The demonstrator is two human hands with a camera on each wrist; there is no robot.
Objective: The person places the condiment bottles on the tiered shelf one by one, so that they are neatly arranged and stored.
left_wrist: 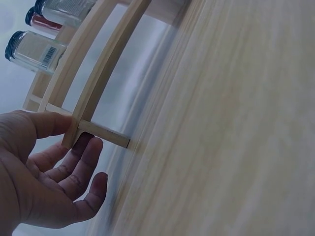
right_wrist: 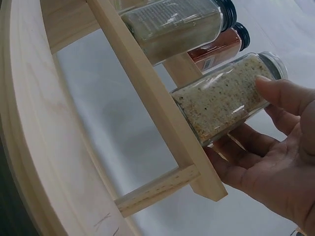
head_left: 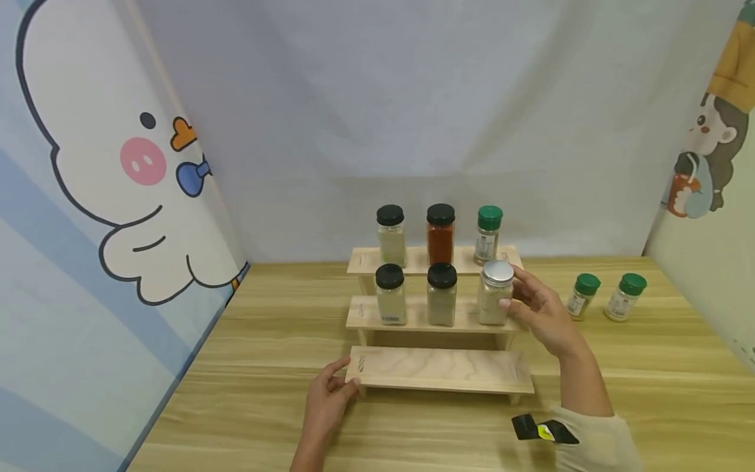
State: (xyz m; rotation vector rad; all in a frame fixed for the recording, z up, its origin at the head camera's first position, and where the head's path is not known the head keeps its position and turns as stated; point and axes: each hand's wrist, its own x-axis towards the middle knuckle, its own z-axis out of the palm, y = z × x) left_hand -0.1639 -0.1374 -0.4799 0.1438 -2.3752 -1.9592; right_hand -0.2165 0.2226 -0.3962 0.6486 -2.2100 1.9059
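A three-step wooden spice rack stands on the table. My left hand pinches the left end of its lowest step; in the left wrist view the thumb lies on one side of the board and fingers curl at the other. On the middle step's right end stands a silver-lidded spice jar, upright. My right hand holds this jar from its right side, the thumb on its front. Speckled pale seasoning shows inside the jar in the right wrist view, its base against the step.
Two black-lidded jars share the middle step. On the top step are a pale jar, a red-filled jar and a green-lidded jar. Two green-lidded jars stand on the table at right. A curtain hangs behind.
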